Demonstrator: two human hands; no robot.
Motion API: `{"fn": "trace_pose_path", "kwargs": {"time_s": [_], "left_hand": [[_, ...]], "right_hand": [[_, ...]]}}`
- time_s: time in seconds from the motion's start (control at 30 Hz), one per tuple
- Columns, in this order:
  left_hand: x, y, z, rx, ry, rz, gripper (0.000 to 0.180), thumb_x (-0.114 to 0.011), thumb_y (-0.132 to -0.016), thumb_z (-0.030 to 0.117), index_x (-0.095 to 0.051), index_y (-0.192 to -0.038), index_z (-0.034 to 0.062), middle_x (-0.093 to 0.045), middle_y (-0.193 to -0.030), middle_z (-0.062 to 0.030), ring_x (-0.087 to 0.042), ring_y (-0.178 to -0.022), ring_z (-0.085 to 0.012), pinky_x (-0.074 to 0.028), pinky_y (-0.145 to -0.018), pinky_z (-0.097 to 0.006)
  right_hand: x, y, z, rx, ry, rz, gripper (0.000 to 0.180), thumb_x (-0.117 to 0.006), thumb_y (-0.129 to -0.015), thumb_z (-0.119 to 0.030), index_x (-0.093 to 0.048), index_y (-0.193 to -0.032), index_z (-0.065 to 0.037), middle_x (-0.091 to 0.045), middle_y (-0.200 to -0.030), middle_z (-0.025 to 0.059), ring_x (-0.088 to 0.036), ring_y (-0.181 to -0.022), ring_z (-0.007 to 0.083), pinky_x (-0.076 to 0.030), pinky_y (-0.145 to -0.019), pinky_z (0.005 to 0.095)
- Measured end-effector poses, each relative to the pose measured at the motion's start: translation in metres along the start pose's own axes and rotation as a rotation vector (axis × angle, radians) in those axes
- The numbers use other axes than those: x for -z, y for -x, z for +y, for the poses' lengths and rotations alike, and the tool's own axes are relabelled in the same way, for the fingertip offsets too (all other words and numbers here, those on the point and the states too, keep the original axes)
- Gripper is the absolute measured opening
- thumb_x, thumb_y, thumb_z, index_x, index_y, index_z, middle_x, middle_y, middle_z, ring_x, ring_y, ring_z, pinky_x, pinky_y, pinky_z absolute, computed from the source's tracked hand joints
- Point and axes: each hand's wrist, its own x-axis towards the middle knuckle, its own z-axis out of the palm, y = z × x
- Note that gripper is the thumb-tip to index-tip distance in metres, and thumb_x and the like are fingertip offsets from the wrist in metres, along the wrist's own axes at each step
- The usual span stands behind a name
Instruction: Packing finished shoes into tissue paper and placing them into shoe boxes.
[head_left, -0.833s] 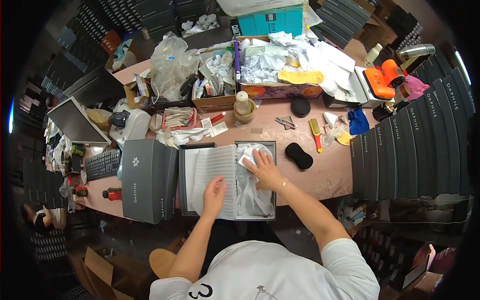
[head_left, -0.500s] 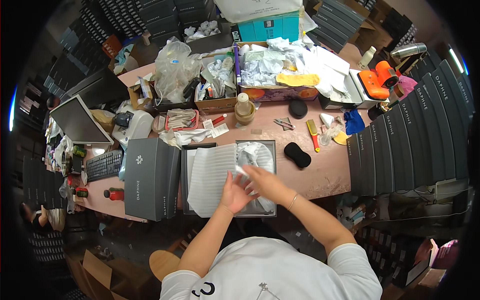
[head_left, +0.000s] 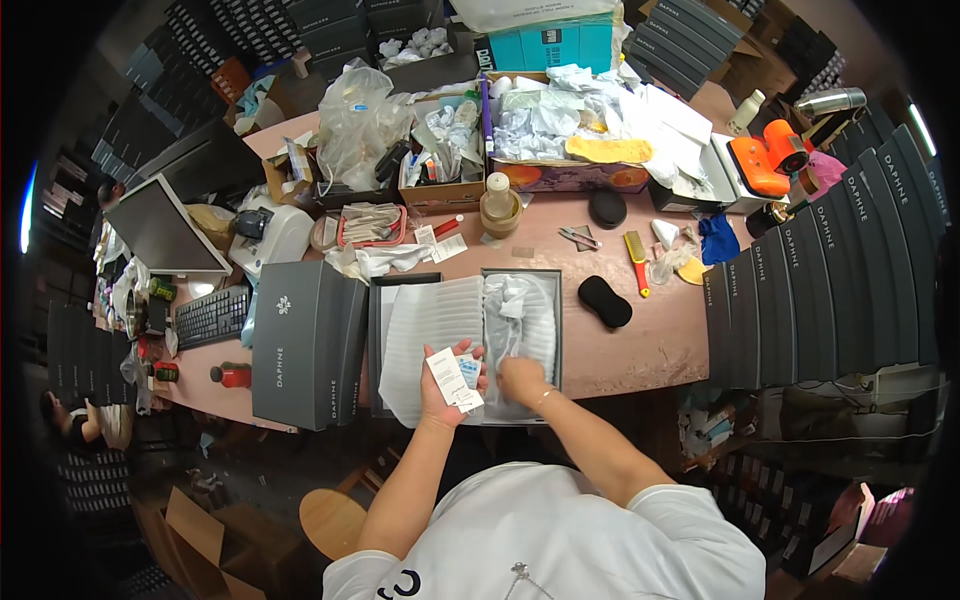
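Observation:
My left hand (head_left: 437,405), palm up over the open box, has its fingers curled round a white paper tag (head_left: 452,377) and a small blue-and-white card (head_left: 469,370) beside it. Just to the right, my right hand (head_left: 522,382) is curled like a fist at the box's contents. Its fingertips are turned away, so what it pinches is hidden. Beneath both hands lies a grey shoebox (head_left: 558,330). White ribbed foam sheet (head_left: 430,315) covers its left part, and crumpled white tissue (head_left: 506,300) with more foam wrapping fills the right.
A closed grey shoebox (head_left: 300,340) stands left of the open one. A black sponge (head_left: 605,303) and a yellow-red brush (head_left: 637,262) lie to the right, before a row of grey boxes (head_left: 830,260). Behind are a bottle (head_left: 498,205) and a purple carton (head_left: 570,178) of crumpled paper.
My hands, close together over the box before, have parted. The left now shows the tag and card on its palm; the right has come down to the box's contents. The view has shifted slightly.

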Motion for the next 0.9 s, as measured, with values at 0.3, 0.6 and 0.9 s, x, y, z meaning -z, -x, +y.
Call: {"fn": "trace_pose_path", "kwargs": {"time_s": [0.3,0.6,0.9], "left_hand": [[-0.027,0.018,-0.005,-0.074,-0.101,0.082,0.072,-0.042,-0.087,0.067,-0.051,-0.124,0.0066,-0.057,-0.114,-0.0154,-0.06,-0.094,-0.0308,-0.053,-0.078,-0.043],[-0.031,-0.012,-0.032,0.041,-0.271,0.117,0.059,-0.055,-0.089,0.051,-0.047,-0.127,0.0071,-0.057,-0.11,-0.0111,-0.057,-0.081,-0.0189,-0.051,-0.068,-0.034],[-0.011,-0.032,-0.055,0.009,-0.543,0.428,0.033,-0.058,-0.092,0.021,-0.05,-0.123,0.0121,-0.058,-0.101,-0.0085,-0.056,-0.071,-0.0152,-0.051,-0.06,-0.032]], "right_hand": [[0.069,0.063,0.051,0.168,-1.701,-0.374,0.04,-0.063,-0.086,-0.015,-0.053,-0.122,-0.002,-0.059,-0.108,0.0028,-0.058,-0.093,0.0121,-0.049,-0.084,0.0271],[0.153,0.117,0.213,-0.2,-0.168,0.301,0.019,-0.064,-0.08,-0.012,-0.065,-0.091,0.003,-0.065,-0.083,0.0172,-0.064,-0.074,0.0254,-0.052,-0.067,0.0386],[0.072,0.043,0.051,0.284,0.183,0.553,0.029,-0.068,-0.077,-0.023,-0.063,-0.1,-0.007,-0.046,-0.134,0.019,-0.039,-0.127,0.0386,-0.027,-0.103,0.0581]]}}
